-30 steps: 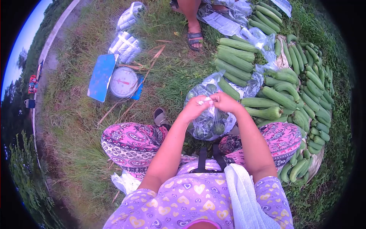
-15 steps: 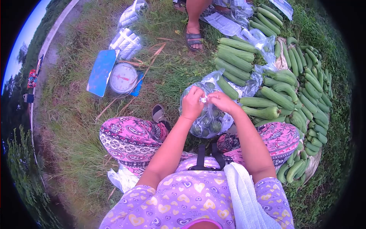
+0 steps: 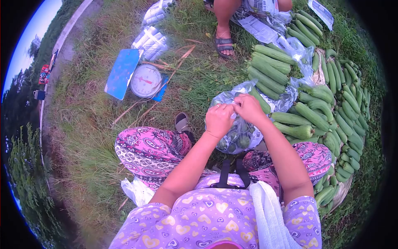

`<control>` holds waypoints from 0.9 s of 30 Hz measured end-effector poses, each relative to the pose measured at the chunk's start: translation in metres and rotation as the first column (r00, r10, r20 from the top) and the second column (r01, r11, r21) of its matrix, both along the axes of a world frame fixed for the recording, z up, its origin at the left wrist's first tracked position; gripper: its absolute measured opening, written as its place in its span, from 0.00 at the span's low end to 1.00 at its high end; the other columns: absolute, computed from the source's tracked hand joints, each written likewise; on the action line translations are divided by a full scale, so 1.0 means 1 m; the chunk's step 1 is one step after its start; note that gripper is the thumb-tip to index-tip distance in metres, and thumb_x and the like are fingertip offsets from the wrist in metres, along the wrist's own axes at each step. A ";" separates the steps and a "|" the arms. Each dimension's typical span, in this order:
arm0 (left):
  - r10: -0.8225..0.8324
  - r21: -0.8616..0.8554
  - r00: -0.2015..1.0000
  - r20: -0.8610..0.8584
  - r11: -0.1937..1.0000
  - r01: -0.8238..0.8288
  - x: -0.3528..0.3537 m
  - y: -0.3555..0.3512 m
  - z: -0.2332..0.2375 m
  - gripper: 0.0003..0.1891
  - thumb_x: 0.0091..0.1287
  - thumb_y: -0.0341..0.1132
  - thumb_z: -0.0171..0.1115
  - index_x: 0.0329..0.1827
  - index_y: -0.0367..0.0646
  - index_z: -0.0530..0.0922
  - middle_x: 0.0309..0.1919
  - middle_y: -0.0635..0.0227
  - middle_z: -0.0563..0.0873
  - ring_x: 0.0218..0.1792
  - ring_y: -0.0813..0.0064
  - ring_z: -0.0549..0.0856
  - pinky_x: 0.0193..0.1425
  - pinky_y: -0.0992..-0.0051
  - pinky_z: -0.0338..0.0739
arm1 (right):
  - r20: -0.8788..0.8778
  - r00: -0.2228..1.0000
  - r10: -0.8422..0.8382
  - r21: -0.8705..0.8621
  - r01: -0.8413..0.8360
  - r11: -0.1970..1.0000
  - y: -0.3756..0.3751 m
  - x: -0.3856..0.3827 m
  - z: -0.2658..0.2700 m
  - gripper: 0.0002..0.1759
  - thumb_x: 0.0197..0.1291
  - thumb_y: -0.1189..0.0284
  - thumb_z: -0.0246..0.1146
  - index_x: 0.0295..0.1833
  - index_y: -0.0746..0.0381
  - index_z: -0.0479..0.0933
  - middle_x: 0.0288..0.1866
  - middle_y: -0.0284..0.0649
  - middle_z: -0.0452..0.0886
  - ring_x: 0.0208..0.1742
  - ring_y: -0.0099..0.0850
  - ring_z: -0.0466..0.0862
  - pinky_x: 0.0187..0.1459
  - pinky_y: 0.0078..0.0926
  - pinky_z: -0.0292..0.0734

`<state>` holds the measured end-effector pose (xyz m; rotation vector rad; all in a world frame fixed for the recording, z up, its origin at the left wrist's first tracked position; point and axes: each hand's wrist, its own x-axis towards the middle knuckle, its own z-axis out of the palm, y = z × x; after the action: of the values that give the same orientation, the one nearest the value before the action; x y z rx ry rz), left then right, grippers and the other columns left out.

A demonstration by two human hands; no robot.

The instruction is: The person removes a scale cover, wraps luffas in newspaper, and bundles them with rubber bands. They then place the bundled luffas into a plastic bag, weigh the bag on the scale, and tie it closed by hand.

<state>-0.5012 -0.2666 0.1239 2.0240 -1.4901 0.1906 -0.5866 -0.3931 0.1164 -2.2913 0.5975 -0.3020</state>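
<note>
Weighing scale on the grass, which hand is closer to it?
Left. The left hand grips the bag top on the side toward the scale; the right hand pinches the same bag top, just beyond it, farther from the scale.

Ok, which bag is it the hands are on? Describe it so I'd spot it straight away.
Start from the big heap of long green gourds on the grass. At its near-left edge, before the person's knees, stands a clear plastic bag with the left hand and right hand pinching its top. Unlike the crumpled bags farther back, it bulges with small round green fruit.
</note>
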 end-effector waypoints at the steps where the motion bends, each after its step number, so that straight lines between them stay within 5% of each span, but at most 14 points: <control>1: 0.007 0.046 1.000 0.014 0.999 -0.007 0.000 0.002 0.002 0.07 0.46 0.30 0.64 0.20 0.45 0.72 0.21 0.66 0.79 0.25 0.64 0.81 0.30 0.67 0.75 | 0.048 0.998 0.044 -0.226 -0.033 0.974 0.001 0.002 0.005 0.09 0.50 0.68 0.62 0.25 0.61 0.80 0.27 0.41 0.81 0.34 0.38 0.80 0.39 0.37 0.74; 6: 0.085 0.366 0.995 0.051 0.926 -0.098 -0.004 0.009 0.012 0.06 0.53 0.35 0.61 0.24 0.42 0.78 0.22 0.62 0.83 0.26 0.63 0.84 0.33 0.65 0.78 | -0.070 0.975 0.210 -0.288 -0.221 0.932 -0.005 0.022 0.009 0.11 0.51 0.66 0.60 0.24 0.60 0.80 0.29 0.41 0.81 0.39 0.41 0.80 0.43 0.41 0.74; 16: -0.140 0.586 0.981 -0.137 0.787 0.194 -0.041 0.041 -0.034 0.10 0.57 0.36 0.56 0.20 0.44 0.78 0.20 0.59 0.82 0.24 0.61 0.84 0.30 0.61 0.77 | -0.312 0.899 0.306 -0.522 -0.432 0.735 -0.033 0.050 -0.049 0.12 0.48 0.64 0.58 0.21 0.58 0.81 0.26 0.39 0.82 0.38 0.36 0.80 0.43 0.37 0.74; 20: -0.142 0.528 0.961 -0.236 0.811 0.250 -0.035 0.037 -0.044 0.09 0.56 0.35 0.58 0.21 0.43 0.79 0.22 0.59 0.82 0.27 0.60 0.84 0.34 0.63 0.77 | -0.348 0.916 0.198 -0.474 -0.354 0.806 -0.039 0.048 -0.056 0.13 0.51 0.64 0.59 0.22 0.59 0.81 0.29 0.40 0.82 0.41 0.37 0.80 0.44 0.38 0.74; 23: -0.140 0.316 0.949 -0.281 0.920 0.230 -0.028 0.031 -0.032 0.08 0.57 0.33 0.59 0.22 0.41 0.78 0.25 0.60 0.82 0.32 0.60 0.82 0.38 0.64 0.76 | -0.098 0.994 0.056 -0.381 -0.089 0.920 -0.036 0.037 -0.051 0.13 0.52 0.65 0.60 0.21 0.61 0.80 0.28 0.41 0.81 0.41 0.39 0.80 0.42 0.41 0.74; 24: -0.136 0.190 0.943 -0.304 0.961 0.200 -0.025 0.028 -0.020 0.08 0.56 0.33 0.60 0.22 0.40 0.78 0.26 0.60 0.81 0.34 0.59 0.81 0.40 0.64 0.76 | -0.028 0.998 -0.065 -0.253 0.056 0.966 -0.030 0.032 -0.044 0.15 0.58 0.66 0.60 0.22 0.62 0.77 0.25 0.40 0.78 0.35 0.36 0.80 0.39 0.37 0.74; 25: -0.133 0.063 0.935 -0.329 0.985 0.162 -0.021 0.026 -0.009 0.08 0.56 0.33 0.62 0.21 0.40 0.77 0.27 0.60 0.81 0.36 0.59 0.80 0.42 0.64 0.75 | 0.089 0.983 -0.163 0.189 0.144 0.971 -0.022 0.029 -0.041 0.15 0.60 0.66 0.59 0.23 0.61 0.76 0.24 0.38 0.77 0.33 0.34 0.79 0.37 0.34 0.74; 26: -0.145 -0.079 0.931 -0.334 0.989 0.126 -0.015 0.023 -0.004 0.07 0.56 0.30 0.62 0.22 0.39 0.76 0.30 0.62 0.80 0.37 0.59 0.78 0.44 0.65 0.73 | 0.145 0.942 -0.303 0.603 0.158 0.782 -0.011 0.027 -0.038 0.14 0.62 0.66 0.58 0.25 0.61 0.76 0.23 0.37 0.75 0.30 0.33 0.79 0.35 0.31 0.74; 27: -0.163 -0.155 0.862 -0.480 0.983 0.100 -0.015 0.019 -0.011 0.08 0.58 0.30 0.60 0.23 0.38 0.76 0.30 0.62 0.81 0.37 0.62 0.79 0.45 0.67 0.72 | 0.132 0.881 -0.455 0.894 0.093 0.439 0.001 0.025 -0.034 0.14 0.64 0.67 0.56 0.26 0.60 0.75 0.22 0.36 0.74 0.28 0.31 0.78 0.33 0.28 0.73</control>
<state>-0.5157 -0.2473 0.1130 1.6932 -1.2448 -0.2678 -0.5617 -0.3921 0.0828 -1.0707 0.7211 -0.4362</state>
